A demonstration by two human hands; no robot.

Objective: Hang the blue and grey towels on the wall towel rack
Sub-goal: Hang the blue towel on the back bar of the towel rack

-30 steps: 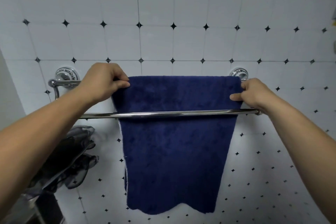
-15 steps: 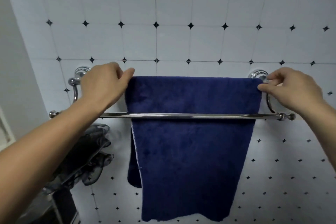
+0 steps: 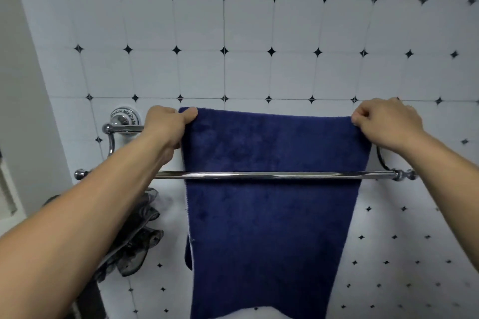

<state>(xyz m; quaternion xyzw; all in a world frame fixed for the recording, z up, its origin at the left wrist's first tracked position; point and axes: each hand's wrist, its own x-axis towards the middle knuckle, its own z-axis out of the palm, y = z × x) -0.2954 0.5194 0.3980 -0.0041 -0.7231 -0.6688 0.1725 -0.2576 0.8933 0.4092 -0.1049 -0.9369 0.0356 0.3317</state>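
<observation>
A dark blue towel (image 3: 269, 228) hangs over the back bar of a chrome wall towel rack (image 3: 259, 175) and falls behind the rack's front bar. My left hand (image 3: 166, 128) pinches the towel's top left corner, thumb on top. My right hand (image 3: 386, 124) pinches the top right corner. Both hands sit at the level of the back bar, which the towel hides. No grey towel is in view.
The wall behind is white tile with small black diamonds. The rack's round left mount (image 3: 124, 118) is fixed to it. A dark sheer ruffled cloth (image 3: 134, 241) hangs below the rack's left end. A grey wall or door frame (image 3: 20, 85) stands at the left.
My view has shifted so the rack sits further right. My right hand rose from the front bar to the towel's top right corner. The left hand stayed on the top left corner.
</observation>
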